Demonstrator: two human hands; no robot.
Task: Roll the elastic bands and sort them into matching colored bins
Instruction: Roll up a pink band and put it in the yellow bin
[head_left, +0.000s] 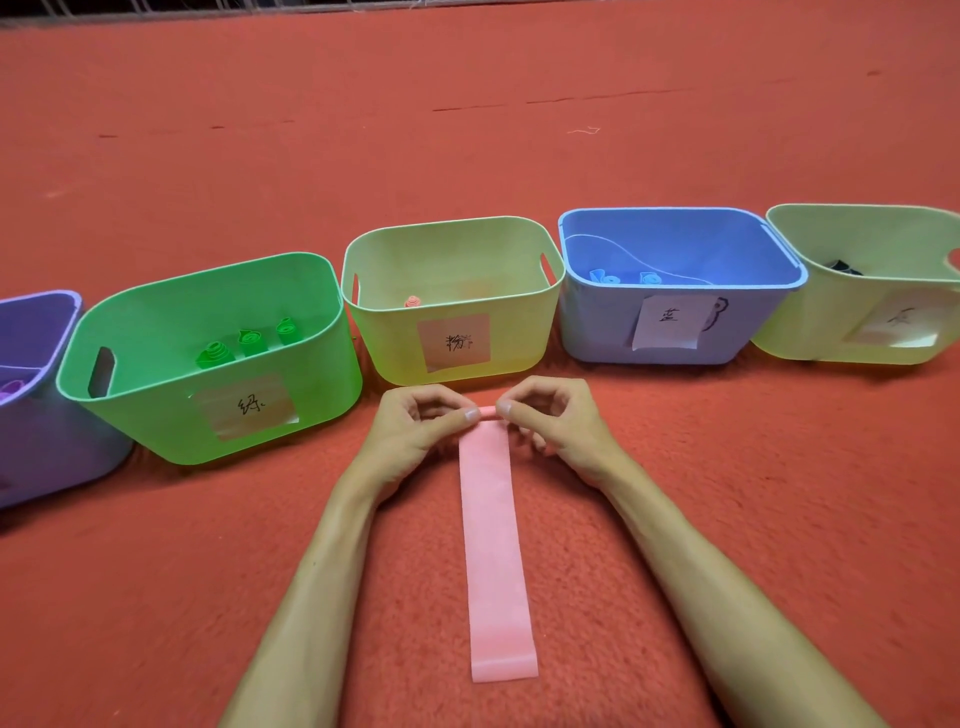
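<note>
Red carpet (727, 493) carried a row of bins: green bin (156, 395) held three green rolls (253, 340), middle yellow bin (395, 343) one pink roll (412, 301). Left hand (415, 428) and right hand (558, 423) pinched the far end of the pink band (493, 545), which lay flat just near that bin, barely rolled. Judged early in this piece: rolling and binning remained.

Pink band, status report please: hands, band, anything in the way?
Left hand, right hand pinching far end. Pink band flat on carpet, roll barely started. Path to pink-labelled bin clear.
</note>
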